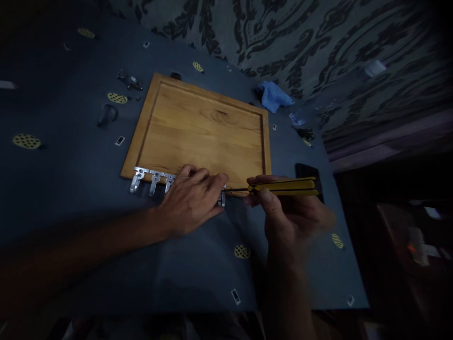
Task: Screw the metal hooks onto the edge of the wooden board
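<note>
A shallow-framed wooden board (212, 137) lies on the dark table, with a row of metal hooks (155, 182) along its near edge. My left hand (193, 198) lies palm down over this edge, fingers bent. Its index finger and thumb close around a metal hook (222, 198) at the right end of the row, and the palm hides the hooks in between. In my right hand (286, 212) is a screwdriver (283, 186) with a yellow and black handle. Its thin shaft points left, the tip at the hook beside my left fingers.
A blue cloth (274, 96) lies behind the board's right corner. A black phone-like object (307, 172) is partly behind my right hand. Small metal parts (130, 81) and a dark curved piece (107, 114) lie left of the board. Patterned wallpaper (283, 42) rises behind the table.
</note>
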A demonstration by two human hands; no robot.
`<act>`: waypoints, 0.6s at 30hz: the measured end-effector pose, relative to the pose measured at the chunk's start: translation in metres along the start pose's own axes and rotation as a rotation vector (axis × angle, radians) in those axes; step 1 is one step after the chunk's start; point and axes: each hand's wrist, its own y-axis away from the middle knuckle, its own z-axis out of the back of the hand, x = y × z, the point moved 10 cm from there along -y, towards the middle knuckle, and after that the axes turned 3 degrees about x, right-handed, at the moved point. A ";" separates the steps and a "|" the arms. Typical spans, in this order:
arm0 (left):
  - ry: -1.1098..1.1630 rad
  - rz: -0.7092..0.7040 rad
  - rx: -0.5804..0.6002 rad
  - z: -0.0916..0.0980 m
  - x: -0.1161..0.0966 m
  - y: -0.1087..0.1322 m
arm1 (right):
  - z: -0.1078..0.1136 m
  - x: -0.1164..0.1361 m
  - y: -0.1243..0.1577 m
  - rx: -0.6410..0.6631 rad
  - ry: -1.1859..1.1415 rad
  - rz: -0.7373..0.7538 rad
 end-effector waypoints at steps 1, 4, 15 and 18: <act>0.000 0.001 0.002 0.000 0.000 0.000 | 0.001 0.002 0.001 -0.021 0.024 0.018; -0.009 0.003 0.013 -0.001 0.000 0.000 | 0.003 0.004 0.005 -0.093 0.128 0.057; 0.001 -0.003 -0.003 0.000 0.000 0.001 | 0.013 0.024 0.016 -0.400 0.045 0.157; 0.002 -0.002 0.015 -0.002 0.001 0.001 | 0.012 0.021 0.013 -0.376 0.027 0.116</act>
